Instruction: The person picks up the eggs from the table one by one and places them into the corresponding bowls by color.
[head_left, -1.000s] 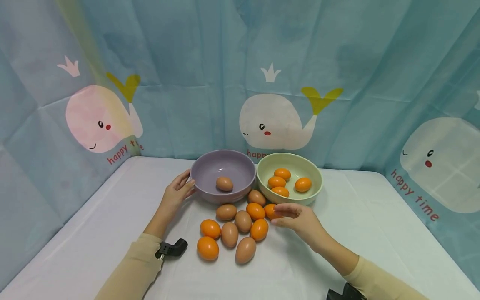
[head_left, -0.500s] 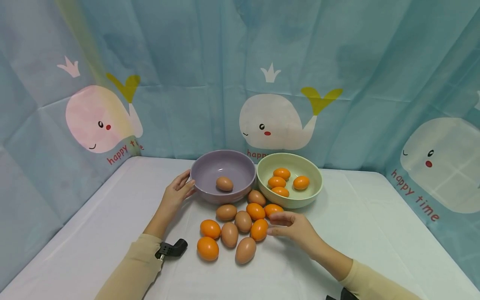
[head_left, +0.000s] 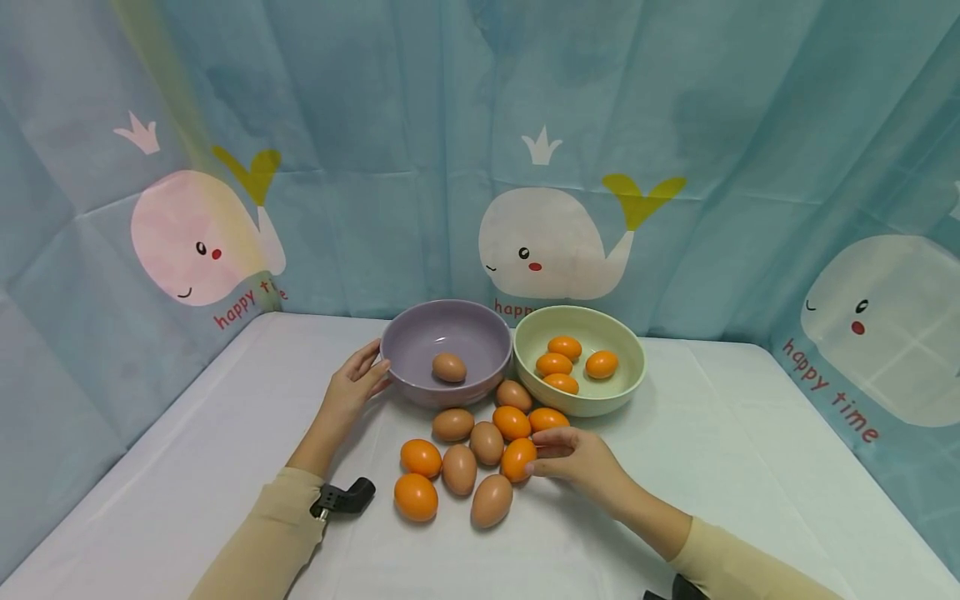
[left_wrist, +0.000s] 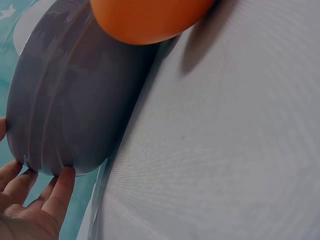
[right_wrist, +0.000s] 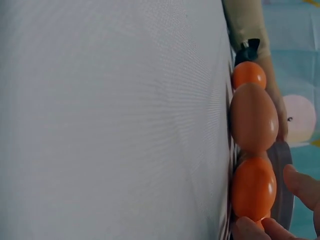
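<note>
My left hand [head_left: 352, 385] rests its fingertips against the outer left side of a purple bowl [head_left: 408, 337], which has one brown egg [head_left: 449, 367] in it. In the left wrist view its fingers [left_wrist: 59, 192] look fairly straight against the bowl's wall. My right hand [head_left: 585, 463] is at the right side of an orange egg [head_left: 517, 460], thumb and fingers apart, fingertips beside or touching it. In the right wrist view one fingertip [right_wrist: 245, 227] is close under that egg, and another digit stands away from it. Several brown and orange eggs lie loose between the hands.
A light green bowl [head_left: 633, 358] holding several orange eggs [head_left: 602, 364] stands right of the purple bowl, the two rims almost touching. A brown egg [head_left: 513, 395] lies in front, between the bowls. White cloth [head_left: 735, 433] covers the table; a blue whale-print curtain [head_left: 420, 167] hangs behind.
My right hand has moved left and toward the front, from the orange egg by the green bowl to the one nearer. An orange egg in the green bowl shifted slightly left. My left hand has stayed put.
</note>
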